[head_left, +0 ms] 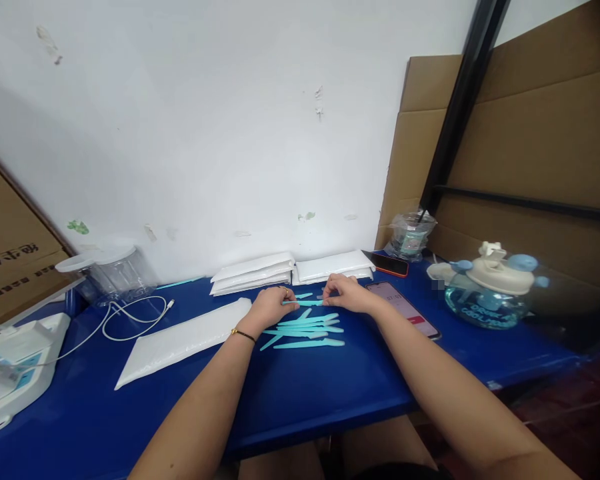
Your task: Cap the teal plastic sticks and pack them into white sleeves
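Note:
Both my hands hold one slim turquoise eyebrow razor (pixel 309 303) level above the blue table. The fingers of my left hand (pixel 270 311) pinch its left end, and my right hand (pixel 347 294) pinches the other end, where the fingertips partly cover it. Just nearer to me lies a loose pile of similar turquoise razors (pixel 303 327), some crossing each other, with paler tips mostly to the right. Another turquoise piece (pixel 304 295) shows just behind the held one. A flat white packet (pixel 185 341) lies to the left of my left hand.
Stacked white packets (pixel 253 273) and more packets (pixel 334 267) stand against the wall. At right are a lit phone (pixel 403 308), a dark phone (pixel 390 264), a bagged cup (pixel 411 235) and a drink bottle (pixel 495 293). Clear tubs (pixel 123 272), a white cable (pixel 143 320) and a power strip (pixel 25 373) occupy the left.

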`<state>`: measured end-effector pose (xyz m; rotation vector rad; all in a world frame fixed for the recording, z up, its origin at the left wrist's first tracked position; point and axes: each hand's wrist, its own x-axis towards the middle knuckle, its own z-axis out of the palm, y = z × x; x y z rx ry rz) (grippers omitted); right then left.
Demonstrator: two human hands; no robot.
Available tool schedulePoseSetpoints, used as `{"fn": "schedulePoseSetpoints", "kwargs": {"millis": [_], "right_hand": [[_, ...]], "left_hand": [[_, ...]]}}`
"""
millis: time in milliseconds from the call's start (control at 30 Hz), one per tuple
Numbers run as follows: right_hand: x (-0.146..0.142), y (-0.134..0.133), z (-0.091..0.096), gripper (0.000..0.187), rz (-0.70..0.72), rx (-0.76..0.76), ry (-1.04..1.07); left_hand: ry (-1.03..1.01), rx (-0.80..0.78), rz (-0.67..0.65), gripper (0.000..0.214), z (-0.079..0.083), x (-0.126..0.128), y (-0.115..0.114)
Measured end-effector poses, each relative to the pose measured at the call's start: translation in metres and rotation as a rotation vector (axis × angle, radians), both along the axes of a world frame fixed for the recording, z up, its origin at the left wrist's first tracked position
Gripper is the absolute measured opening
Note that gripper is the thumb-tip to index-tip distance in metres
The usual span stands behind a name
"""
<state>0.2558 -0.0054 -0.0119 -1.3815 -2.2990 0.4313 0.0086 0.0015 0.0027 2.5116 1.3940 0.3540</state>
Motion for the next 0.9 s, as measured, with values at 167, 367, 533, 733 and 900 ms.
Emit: {"fn": "schedulePoseSetpoints", "kwargs": {"millis": [167,367,533,733,900], "right_hand": [[0.007,0.004,0.001,0.012,-0.224,0.085,0.031],[-0.025,-0.009,0.008,0.016,0.068,0.045,0.001],[-0.042,-0.009,0.001,0.016,0.155,-0.007,-0.066],[-0.025,-0.002,0.000,0.015,0.090,0.033,0.009],[-0.006,0.010,-0.003,0.010,-0.102,0.061,-0.005]], "left_hand": [[0.014,0.080,0.154,0.028,0.007,-0.013,0.005],[-0.035,-0.006,0.089,0.036,0.007,-0.009,-0.001],[-0.023,-0.198,-0.007,0.036,0.002,-0.006,-0.005],[-0.012,-0.115,-0.006,0.026,0.006,-0.003,-0.003],[0.038,0.098,0.109,0.020,0.006,-0.004,0.003]]}}
